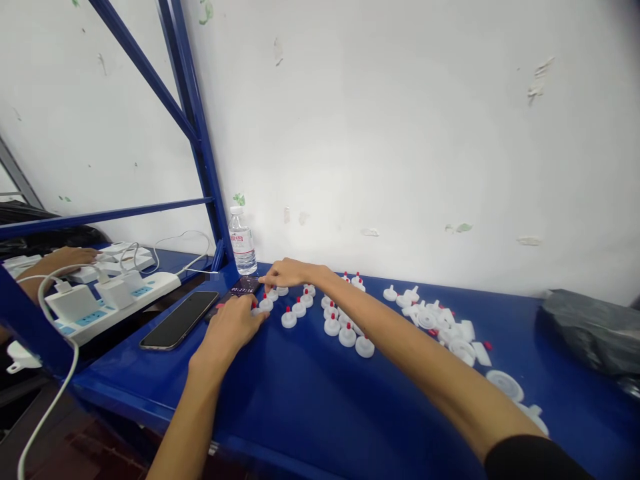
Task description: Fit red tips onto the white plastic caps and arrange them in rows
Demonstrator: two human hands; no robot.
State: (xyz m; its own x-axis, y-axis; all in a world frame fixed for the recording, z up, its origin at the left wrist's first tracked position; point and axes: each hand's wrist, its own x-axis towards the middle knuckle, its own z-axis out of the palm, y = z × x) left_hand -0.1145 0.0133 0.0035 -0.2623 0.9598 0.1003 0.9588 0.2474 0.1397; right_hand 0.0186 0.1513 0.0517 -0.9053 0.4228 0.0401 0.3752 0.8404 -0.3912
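My left hand bends around the near end of a short row of white round caps with red tips. Its thumb and fingers are on either side of the end caps, partly hiding them. Across the row's far end reaches my right hand, fingers curled and fingertips down at the caps. A dark phone showing a timer lies just beyond and partly under my hands. To the right stand further rows of the same caps, one short row and a bigger group, partly covered by my right forearm.
A second phone lies at the left, near a power strip with chargers and cables. A water bottle stands by the blue rack post. Loose white parts and a black bag are right. Another person's hand shows far left.
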